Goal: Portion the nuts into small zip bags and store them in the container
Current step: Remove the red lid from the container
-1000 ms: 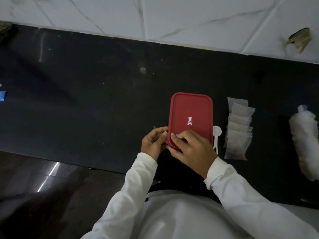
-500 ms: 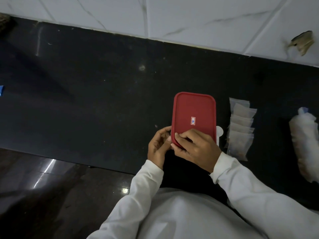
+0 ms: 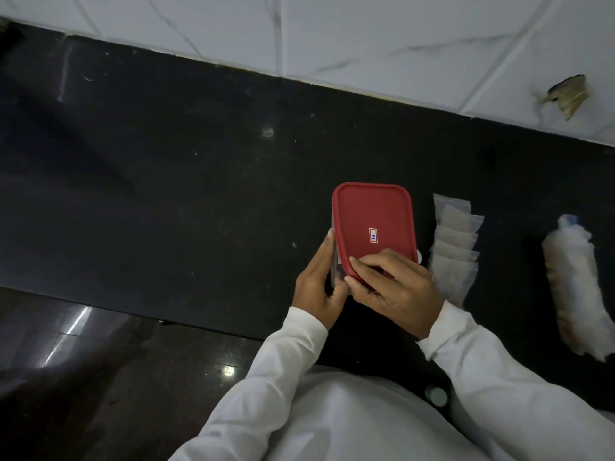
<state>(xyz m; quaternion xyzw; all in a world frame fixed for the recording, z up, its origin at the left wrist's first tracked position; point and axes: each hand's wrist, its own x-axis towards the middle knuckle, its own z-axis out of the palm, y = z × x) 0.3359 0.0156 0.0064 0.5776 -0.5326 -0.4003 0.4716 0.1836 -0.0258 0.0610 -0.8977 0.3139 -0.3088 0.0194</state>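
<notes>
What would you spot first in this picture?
The red lid, bright on the black counter, right of the middle. Both hands meet at its near corner: the right hand pinches the lid while the left hand grips the box under it. Right of that lies a row of small bags, then a big white bag.
</notes>
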